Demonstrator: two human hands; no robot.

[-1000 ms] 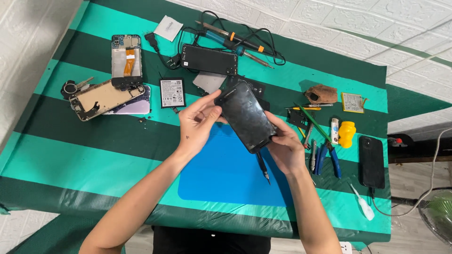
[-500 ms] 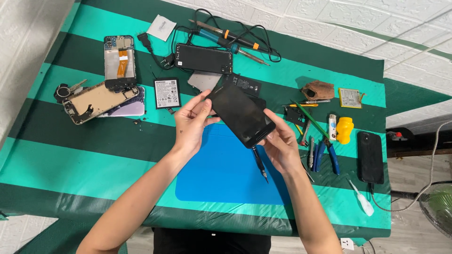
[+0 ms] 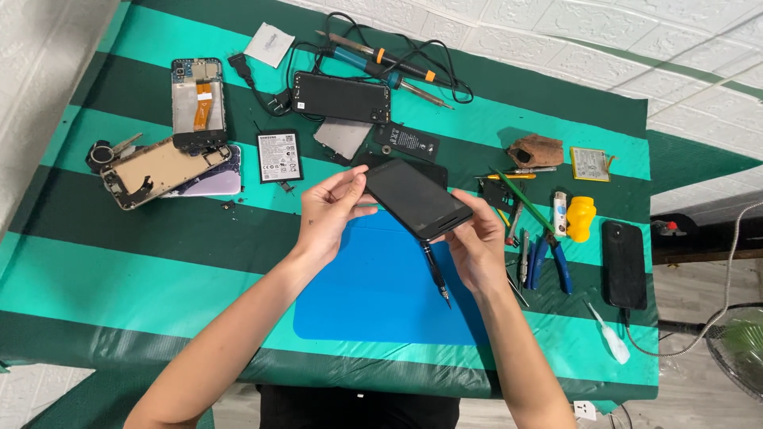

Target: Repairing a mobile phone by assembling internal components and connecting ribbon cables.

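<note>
On the far left of the green striped table (image 3: 95,278) lie the taken-apart things, out of the way of the hands: a gold phone frame (image 3: 155,170) resting on top of a pale purple phone back (image 3: 213,184), and above them a phone body (image 3: 198,103) with an orange strip showing inside. Next to these is a flat battery (image 3: 279,156), lying alone so it is easy to pick up. In the middle, the left hand (image 3: 327,218) is curled, with its fingertips pinching the near left corner of a black phone (image 3: 416,199). The right hand (image 3: 475,242) is wrapped around the lower right end of that phone, so both hands hold it up in the air above the blue mat (image 3: 373,294). It looks like it is held tilted this way so the person can see its flat side well. The black phone is dark, smooth and shiny, with rounded corners, and its right end has a thin slot. A dark screwdriver (image 3: 435,272) sticks down just under the right hand; I cannot tell if the hand holds it. Behind the hands lies another black phone back (image 3: 340,97) with a soldering iron (image 3: 381,62). On the right are blue-handled pliers (image 3: 556,258), a small yellow bottle (image 3: 581,218) and a black phone on a cable (image 3: 624,264), all near enough to grab
</note>
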